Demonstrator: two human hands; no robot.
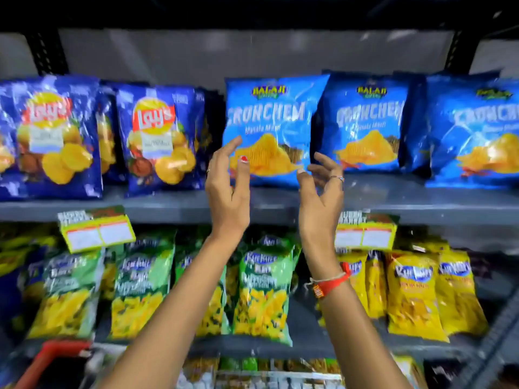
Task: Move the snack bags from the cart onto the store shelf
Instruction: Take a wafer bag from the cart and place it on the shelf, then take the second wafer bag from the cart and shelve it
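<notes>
A light blue Crunchem snack bag (269,119) stands upright on the grey upper shelf (393,203), in the middle of the row. My left hand (227,189) is raised just in front of its lower left corner, fingers apart and empty. My right hand (321,192) hovers at its lower right corner, fingers curled loosely, holding nothing. Neither hand grips the bag. The cart (50,360) shows at the bottom, with its red handle and a wire basket (269,374) holding more bags.
Dark blue Lay's bags (160,138) fill the shelf's left side, and two more Crunchem bags (365,122) stand to the right. Green Kurkure bags (261,293) and yellow Kurkure bags (412,293) line the lower shelf. Price tags (95,230) hang on the shelf edge.
</notes>
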